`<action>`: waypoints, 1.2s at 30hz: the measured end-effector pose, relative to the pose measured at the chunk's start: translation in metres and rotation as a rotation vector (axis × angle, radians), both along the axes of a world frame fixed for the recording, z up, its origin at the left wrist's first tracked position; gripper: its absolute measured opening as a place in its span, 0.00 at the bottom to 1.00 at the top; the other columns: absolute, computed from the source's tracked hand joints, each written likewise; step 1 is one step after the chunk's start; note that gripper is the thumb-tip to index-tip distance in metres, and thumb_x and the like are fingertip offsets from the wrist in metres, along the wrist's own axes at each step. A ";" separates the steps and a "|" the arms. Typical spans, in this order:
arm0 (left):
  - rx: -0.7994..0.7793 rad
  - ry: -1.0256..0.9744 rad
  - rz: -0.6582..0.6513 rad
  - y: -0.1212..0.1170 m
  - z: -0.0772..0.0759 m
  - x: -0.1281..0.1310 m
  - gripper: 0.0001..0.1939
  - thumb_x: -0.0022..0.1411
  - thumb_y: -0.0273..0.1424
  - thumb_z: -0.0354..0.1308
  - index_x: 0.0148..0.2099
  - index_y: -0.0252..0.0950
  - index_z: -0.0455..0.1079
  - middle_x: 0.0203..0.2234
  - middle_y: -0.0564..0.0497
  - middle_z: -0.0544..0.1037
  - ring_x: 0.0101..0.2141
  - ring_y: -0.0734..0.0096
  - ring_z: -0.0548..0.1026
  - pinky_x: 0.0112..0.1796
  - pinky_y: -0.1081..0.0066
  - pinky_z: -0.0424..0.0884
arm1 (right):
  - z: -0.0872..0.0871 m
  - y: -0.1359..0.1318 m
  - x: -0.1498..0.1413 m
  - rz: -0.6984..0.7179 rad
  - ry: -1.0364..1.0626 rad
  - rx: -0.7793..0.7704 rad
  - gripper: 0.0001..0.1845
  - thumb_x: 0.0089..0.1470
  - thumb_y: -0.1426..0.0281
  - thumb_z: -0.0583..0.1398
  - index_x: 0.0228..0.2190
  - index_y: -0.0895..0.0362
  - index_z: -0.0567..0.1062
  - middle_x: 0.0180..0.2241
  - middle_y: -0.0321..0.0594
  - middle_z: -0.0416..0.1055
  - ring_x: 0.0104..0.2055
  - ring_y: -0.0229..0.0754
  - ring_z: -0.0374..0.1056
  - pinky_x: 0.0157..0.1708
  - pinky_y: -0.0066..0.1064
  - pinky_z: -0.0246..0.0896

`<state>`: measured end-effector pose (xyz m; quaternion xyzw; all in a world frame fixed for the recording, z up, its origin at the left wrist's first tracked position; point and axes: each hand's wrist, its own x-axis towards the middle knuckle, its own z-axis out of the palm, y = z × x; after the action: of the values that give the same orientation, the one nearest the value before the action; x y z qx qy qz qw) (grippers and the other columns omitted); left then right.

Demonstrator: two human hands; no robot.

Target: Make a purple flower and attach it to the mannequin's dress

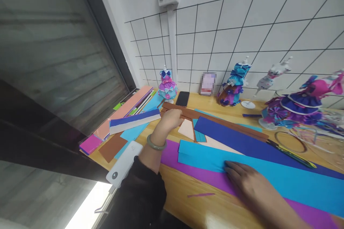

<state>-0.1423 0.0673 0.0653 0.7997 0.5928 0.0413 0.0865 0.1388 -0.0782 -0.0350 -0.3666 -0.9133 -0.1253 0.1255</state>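
My left hand (171,118), with a jade-like bangle at its wrist, reaches over a brown paper strip (199,114). Its fingers curl downward beside a cream paper piece (186,129); the fingertips are partly hidden, so what they hold cannot be made out. Along the front of the table lies a long bright-blue strip (199,155), crepe-like, its left end folded over. My right hand (245,180) is closed on the lower edge of this strip, which puckers at the fingertips. A purple sheet (206,175) sits underneath, and a dark-blue strip (231,136) lies behind.
A yellow-black cutter (292,154) rests on the dark-blue strip at right. Small dressed mannequins (167,85) stand along the gridded wall, near a black phone (182,98). Coloured papers (122,114) and a white power bank (125,162) lie at left. A purple scrap (201,195) is in front.
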 end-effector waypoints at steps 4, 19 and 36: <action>-0.025 0.015 -0.113 -0.012 0.001 0.023 0.10 0.55 0.33 0.52 0.37 0.35 0.69 0.34 0.45 0.75 0.38 0.61 0.72 0.36 0.68 0.64 | 0.011 0.003 -0.001 -0.097 0.088 -0.163 0.17 0.54 0.76 0.47 0.37 0.59 0.74 0.40 0.48 0.74 0.39 0.46 0.70 0.37 0.38 0.66; -0.035 0.206 -0.618 -0.060 -0.040 0.092 0.12 0.53 0.18 0.45 0.34 0.33 0.68 0.28 0.45 0.74 0.32 0.63 0.73 0.30 0.69 0.67 | 0.036 0.004 0.010 -0.177 0.295 -0.274 0.14 0.57 0.67 0.50 0.40 0.57 0.73 0.39 0.46 0.73 0.41 0.43 0.68 0.40 0.38 0.64; -0.102 0.219 -0.598 -0.051 -0.043 0.093 0.15 0.51 0.20 0.45 0.39 0.35 0.68 0.33 0.43 0.75 0.35 0.60 0.74 0.32 0.67 0.68 | 0.010 -0.054 0.020 -0.205 -0.004 -0.023 0.19 0.54 0.78 0.45 0.44 0.64 0.69 0.37 0.50 0.72 0.37 0.45 0.68 0.35 0.39 0.66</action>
<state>-0.0495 0.0159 0.0220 0.9327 0.3387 -0.1019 0.0704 0.1587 -0.1320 -0.0254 -0.4592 -0.8727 -0.1278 0.1060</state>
